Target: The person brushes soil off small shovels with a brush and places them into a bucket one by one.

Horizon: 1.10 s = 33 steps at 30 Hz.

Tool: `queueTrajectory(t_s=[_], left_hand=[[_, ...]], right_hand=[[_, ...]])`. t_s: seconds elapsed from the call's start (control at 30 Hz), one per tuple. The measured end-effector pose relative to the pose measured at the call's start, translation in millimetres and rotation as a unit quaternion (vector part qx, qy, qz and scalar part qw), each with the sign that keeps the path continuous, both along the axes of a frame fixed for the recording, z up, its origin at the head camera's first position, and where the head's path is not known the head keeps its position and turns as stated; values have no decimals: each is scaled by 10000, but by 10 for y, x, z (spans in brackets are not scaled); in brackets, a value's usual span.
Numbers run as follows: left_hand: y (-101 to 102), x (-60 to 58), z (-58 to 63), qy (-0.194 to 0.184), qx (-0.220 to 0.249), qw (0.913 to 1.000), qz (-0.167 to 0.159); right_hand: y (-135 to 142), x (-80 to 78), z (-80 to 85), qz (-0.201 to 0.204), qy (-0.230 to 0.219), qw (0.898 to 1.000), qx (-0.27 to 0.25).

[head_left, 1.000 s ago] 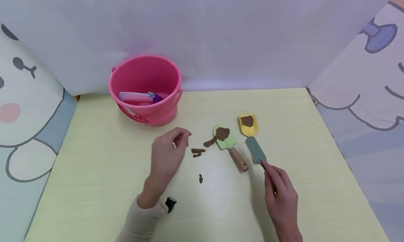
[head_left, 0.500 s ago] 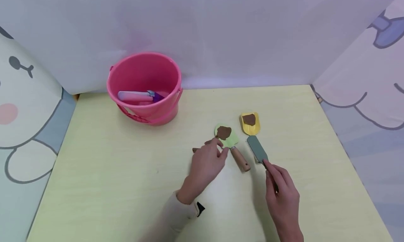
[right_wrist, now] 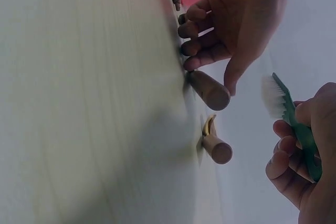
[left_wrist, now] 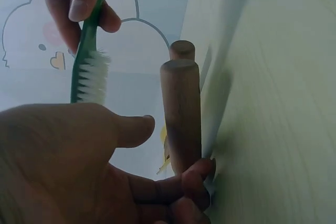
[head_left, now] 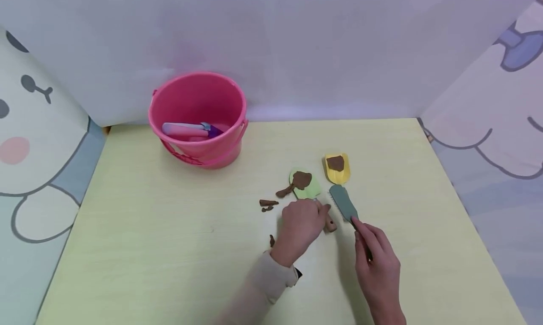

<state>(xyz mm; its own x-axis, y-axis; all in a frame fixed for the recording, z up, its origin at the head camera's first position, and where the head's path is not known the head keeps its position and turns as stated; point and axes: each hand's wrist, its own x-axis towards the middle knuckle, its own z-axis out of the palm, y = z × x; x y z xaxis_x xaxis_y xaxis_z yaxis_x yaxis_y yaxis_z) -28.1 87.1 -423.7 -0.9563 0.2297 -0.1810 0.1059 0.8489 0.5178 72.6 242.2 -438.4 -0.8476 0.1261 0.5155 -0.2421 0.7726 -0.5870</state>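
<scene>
My left hand (head_left: 302,226) is over a small trowel with a pale green blade (head_left: 313,189) and a wooden handle (head_left: 331,224). In the right wrist view its thumb and fingers straddle that handle (right_wrist: 209,91), fingertips close to the tabletop. The left wrist view has the thumb held off the handle (left_wrist: 181,106), fingers beside it. My right hand (head_left: 379,264) grips a green brush (head_left: 344,202) by its handle, raised over the table. White bristles (left_wrist: 93,77) show in the left wrist view. A brown lump (head_left: 302,179) lies on the trowel blade.
A small yellow trowel (head_left: 338,177) with a brown lump (head_left: 336,163) lies beyond the brush. Several brown bits (head_left: 268,203) are scattered on the table left of the green trowel. A pink bucket (head_left: 197,150) holding a pink and purple item (head_left: 186,129) stands at the back left.
My left hand has moved right, from beside the brown bits, past the trowel's blade to its wooden handle. My right hand holds the brush in nearly the same place.
</scene>
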Motion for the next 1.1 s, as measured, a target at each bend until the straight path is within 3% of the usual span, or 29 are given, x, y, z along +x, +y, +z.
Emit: queueTrajectory(t_s=[0.1,0.27,0.43,0.7,0.97,1.1], left_hand=[[85,-18,-5,20,-539,9985,27],[126,-40,-19,46,-779,9969,24],[20,-44,10,302,-646,9974,-27],[-152,1,10,1093,-1230,9861,-208],[-277,1,43,1220,-1718,9765,-456],[-320,-26,34,1419,-1640,9755,-380]], right_hand=[[-3,-27,-15,80,208,9997,-38],[-8,-41,-43,140,335,9993,-107],[-16,-30,-48,131,212,9997,-77],[-6,-29,-47,64,-266,9996,-65],[-28,-61,-67,157,-215,9996,-11],[-35,-87,-69,195,-174,9996,40]])
